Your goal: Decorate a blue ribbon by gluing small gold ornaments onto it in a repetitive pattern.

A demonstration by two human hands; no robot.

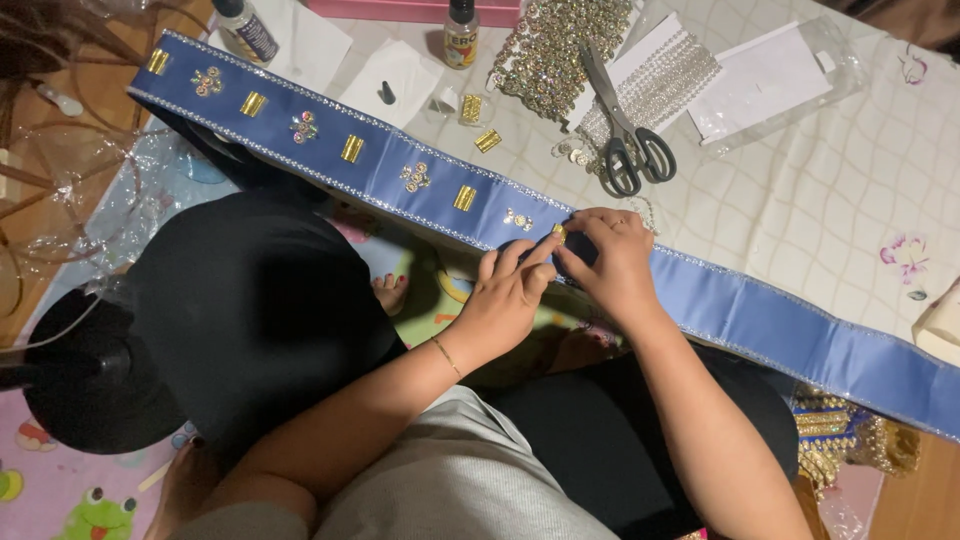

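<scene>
The sash [420,170] is periwinkle blue satin with sparkly silver edging, dotted with gold rectangles and little multicoloured gem clusters. The scissors [625,125] are dark grey. The cloth on the surface [850,190] is cream with a quilted grid and pink flowers. The floor mat [70,495] is pink with green cartoon frogs.

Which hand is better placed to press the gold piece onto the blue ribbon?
Probably the right hand: its fingertips sit on the gold piece on the blue ribbon; the left hand touches alongside.
</scene>
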